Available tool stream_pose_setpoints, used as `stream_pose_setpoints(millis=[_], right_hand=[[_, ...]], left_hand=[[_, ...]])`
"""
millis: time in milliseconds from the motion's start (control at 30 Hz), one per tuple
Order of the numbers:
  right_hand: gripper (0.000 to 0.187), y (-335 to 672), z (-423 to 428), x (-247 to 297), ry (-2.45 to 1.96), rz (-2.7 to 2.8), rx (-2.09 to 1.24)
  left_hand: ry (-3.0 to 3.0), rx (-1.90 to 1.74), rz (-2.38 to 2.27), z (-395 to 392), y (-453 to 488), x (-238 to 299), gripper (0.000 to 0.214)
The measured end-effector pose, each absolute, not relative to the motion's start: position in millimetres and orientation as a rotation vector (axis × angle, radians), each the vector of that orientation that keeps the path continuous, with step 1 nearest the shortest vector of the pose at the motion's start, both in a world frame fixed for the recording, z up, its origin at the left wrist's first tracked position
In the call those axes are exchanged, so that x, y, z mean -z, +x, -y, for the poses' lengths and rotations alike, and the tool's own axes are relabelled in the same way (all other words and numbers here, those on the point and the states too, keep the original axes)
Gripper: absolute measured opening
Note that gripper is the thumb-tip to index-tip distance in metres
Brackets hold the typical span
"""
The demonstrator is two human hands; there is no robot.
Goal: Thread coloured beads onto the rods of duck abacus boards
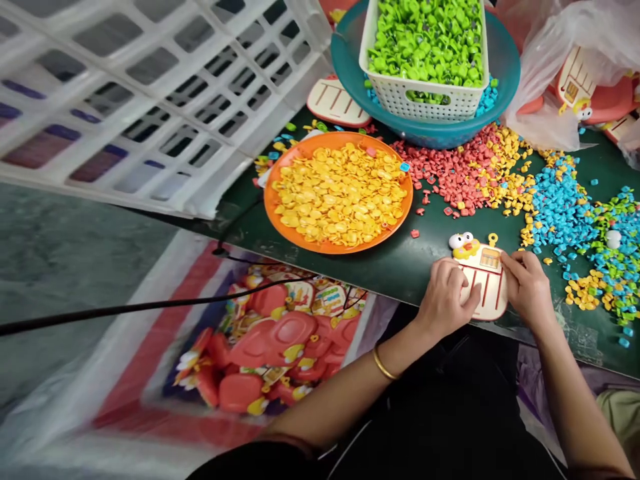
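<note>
Clearly, yellow pieces (340,193) fill the plate (270,207), toy (491,280) nearby.

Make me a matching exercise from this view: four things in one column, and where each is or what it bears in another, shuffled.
Column one
1. toy board
2. orange plate
3. white basket
4. gold bangle

Column two
A. in the teal basin, filled with green pieces
B. around the left wrist
C. at the table's edge, with the left hand and the right hand on it
D. heaped with yellow pieces

Right pairs: 1-C, 2-D, 3-A, 4-B
</note>
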State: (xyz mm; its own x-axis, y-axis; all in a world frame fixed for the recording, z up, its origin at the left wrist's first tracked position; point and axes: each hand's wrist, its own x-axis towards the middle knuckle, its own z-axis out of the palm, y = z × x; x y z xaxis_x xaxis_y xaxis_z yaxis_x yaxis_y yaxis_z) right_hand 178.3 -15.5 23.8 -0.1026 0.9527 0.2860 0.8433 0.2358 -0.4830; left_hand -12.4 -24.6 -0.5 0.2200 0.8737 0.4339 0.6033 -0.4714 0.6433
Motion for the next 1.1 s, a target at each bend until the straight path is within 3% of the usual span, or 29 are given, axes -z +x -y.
stream_pose_setpoints(millis=[167,300,500,667,733,900,1100], right_hand=[[0.017,179.9,27.8,-24.7,-1.617,1.900,-0.414],[0.019,166.9,31.2,-20.4,-1.546,1.900,-0.385],[0.020,106.2,-30.5,-41.5,-1.438,2.034,-0.544],[0.019,52.3,-80.4,-62.8,-1.476,2.423,-0.598],[0.017,78.6,-91.1,-63.6,-1.492,2.339,-0.459],[0.036,234.0,-81.2,-49.0,-1.923,1.549,0.237],[0.055,290.4,-71.3,-14.4,-1.935,2.032,0.139]], left_hand=[[2.167,-1.088,-1.364,23.8,-12.8,0.5,0.023],[2.183,-1.086,-1.303,22.2,-12.0,0.0,0.022],[2.174,-1.060,-1.290,26.0,-12.7,6.0,0.011],[2.348,-0.967,-1.249,24.7,-19.4,11.1,0.033],[2.332,-0.997,-1.216,21.2,-21.2,9.7,0.033],[2.265,-1.048,-1.199,15.5,-20.1,2.3,0.033],[2.330,-1.047,-1.205,9.8,-17.4,2.6,0.032]])
